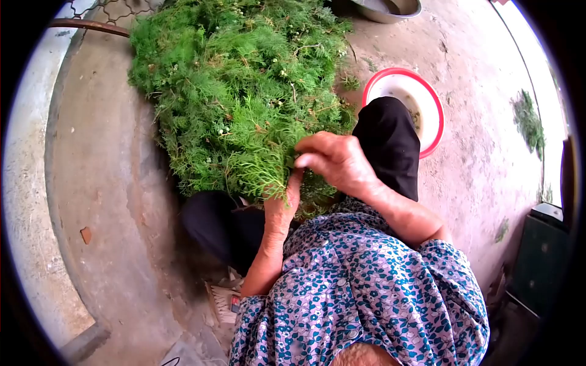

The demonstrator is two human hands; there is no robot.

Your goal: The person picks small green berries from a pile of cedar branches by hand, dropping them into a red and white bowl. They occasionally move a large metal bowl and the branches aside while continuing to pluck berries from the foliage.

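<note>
A big heap of feathery green herb sprigs (238, 85) with small white buds lies on the concrete floor in front of me. My left hand (282, 204) reaches up under the near edge of the heap and grips a bunch of the sprigs. My right hand (336, 160) sits on the same bunch from the right, its fingers pinched into the greens. My knees in black trousers (387, 137) rise on either side of the hands, and my floral blouse (360, 299) fills the bottom of the view.
A red-rimmed white bowl (432, 100) sits on the floor beyond my right knee. A metal basin (384, 9) stands at the top edge. Wire mesh and a rusty pipe (91, 25) border the top left. A dark box (540, 256) stands at right.
</note>
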